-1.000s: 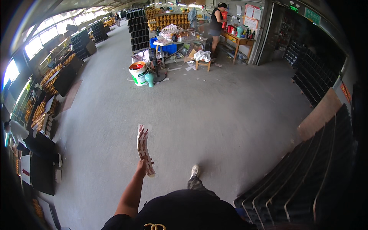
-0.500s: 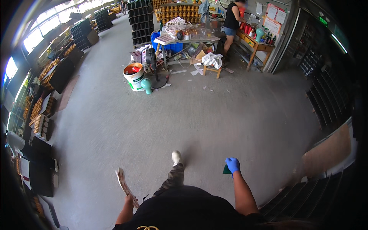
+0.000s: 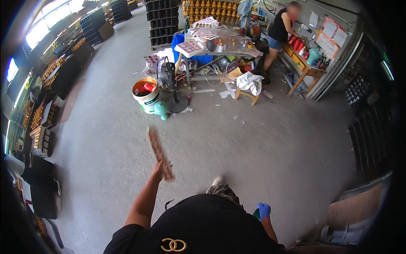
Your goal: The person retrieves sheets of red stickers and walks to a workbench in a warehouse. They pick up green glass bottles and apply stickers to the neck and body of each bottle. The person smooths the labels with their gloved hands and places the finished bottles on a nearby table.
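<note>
My bare left hand (image 3: 158,168) is closed round a patterned sheet (image 3: 155,146), pale with reddish marks and somewhat blurred. It is held out in front of me over the grey floor. My right hand (image 3: 264,210), in a blue glove, is low by my right side with its fingers curled in. A small dark green flat piece (image 3: 256,213) shows at its inner edge, held in the fingers; its kind is hard to make out. One pale shoe (image 3: 218,180) shows below, at the end of a camouflage trouser leg.
Ahead stands a cluttered table (image 3: 237,53) with stacked sheets and bottles. Before it are a bucket (image 3: 149,103), a black fan (image 3: 169,76), a teal vase (image 3: 161,108) and a cloth-covered stool (image 3: 249,98). A person (image 3: 279,31) works at a wooden bench (image 3: 313,72). Dark racks (image 3: 370,135) line the right.
My left hand has swung forward and up with the sheet. The right hand has dropped back towards my body. The table and bucket appear nearer as I walk forward.
</note>
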Demonstrator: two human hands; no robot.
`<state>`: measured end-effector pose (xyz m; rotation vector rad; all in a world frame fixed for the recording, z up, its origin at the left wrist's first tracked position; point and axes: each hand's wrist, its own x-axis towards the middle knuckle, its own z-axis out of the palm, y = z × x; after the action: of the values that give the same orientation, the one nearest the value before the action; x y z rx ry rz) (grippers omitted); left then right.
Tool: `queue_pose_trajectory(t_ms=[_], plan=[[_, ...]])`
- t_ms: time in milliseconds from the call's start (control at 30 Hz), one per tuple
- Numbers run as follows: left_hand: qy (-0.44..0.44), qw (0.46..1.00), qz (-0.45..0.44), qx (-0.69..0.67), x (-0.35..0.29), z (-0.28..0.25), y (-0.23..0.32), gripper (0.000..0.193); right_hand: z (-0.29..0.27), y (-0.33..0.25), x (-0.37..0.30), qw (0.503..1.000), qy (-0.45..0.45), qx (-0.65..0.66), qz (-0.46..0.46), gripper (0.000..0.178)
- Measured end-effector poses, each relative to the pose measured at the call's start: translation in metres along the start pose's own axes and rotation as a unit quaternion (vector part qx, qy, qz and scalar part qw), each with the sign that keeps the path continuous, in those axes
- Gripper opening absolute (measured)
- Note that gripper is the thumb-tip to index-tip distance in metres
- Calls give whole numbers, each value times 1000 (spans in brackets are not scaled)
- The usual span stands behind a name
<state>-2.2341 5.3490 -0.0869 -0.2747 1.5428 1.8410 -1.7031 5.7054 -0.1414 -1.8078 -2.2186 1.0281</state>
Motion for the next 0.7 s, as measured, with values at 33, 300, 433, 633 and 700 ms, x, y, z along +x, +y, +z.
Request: queue_pose_trajectory(t_ms=[33, 300, 433, 633, 700], plan=[[-27, 999, 29, -12, 34, 20, 18, 48, 6, 2, 12, 999, -24, 11, 28, 33], [-90, 996, -10, -28, 200, 209, 118, 38, 55, 22, 254, 949, -47, -299, -86, 38], [-100, 995, -11, 16, 245, 282, 224, 42, 46, -239, 374, 992, -35, -57, -104, 32], [-107, 991, -77, -13, 328, 351, 300, 46, 35, -658, 457, 906, -169, 157, -356, 35], [-107, 989, -95, -47, 355, 371, 322, 45, 45, -751, 454, 865, -177, 173, -436, 30]])
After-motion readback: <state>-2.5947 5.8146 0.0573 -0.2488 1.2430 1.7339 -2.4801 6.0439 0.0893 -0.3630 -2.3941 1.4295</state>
